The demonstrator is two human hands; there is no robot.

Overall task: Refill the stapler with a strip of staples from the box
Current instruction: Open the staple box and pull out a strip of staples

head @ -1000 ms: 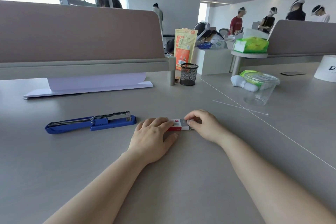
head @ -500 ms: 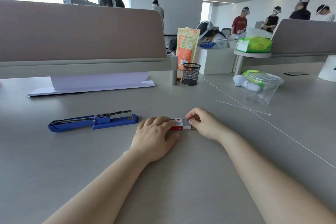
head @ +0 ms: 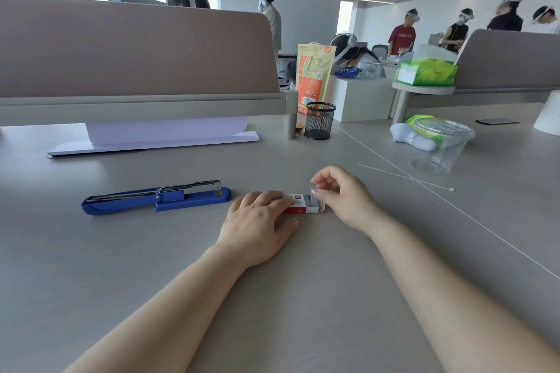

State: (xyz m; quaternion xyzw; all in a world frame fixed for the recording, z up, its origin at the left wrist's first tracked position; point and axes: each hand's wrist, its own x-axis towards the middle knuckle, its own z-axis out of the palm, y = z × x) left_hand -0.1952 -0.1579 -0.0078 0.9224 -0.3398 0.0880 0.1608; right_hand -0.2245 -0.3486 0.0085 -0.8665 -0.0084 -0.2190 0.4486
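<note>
A small red and white staple box (head: 303, 204) lies on the grey desk with its right end open, grey staples showing inside. My left hand (head: 260, 222) presses flat on the box's left part and holds it down. My right hand (head: 342, 195) hovers at the open end, thumb and forefinger pinched together just above the staples; whether a strip sits between them I cannot tell. A blue stapler (head: 156, 198) lies to the left with its top swung open and the metal magazine exposed.
A black mesh pen cup (head: 319, 124) and an orange pouch (head: 313, 77) stand behind. A clear plastic cup (head: 438, 145) and a thin white stick (head: 406, 177) lie to the right. A white paper stack (head: 157, 138) rests under the beige divider. Several people stand far back.
My right hand has lifted from the box's end, fingers now pinched above it, and the box's right end stands open with staples visible. My left hand stays on the box.
</note>
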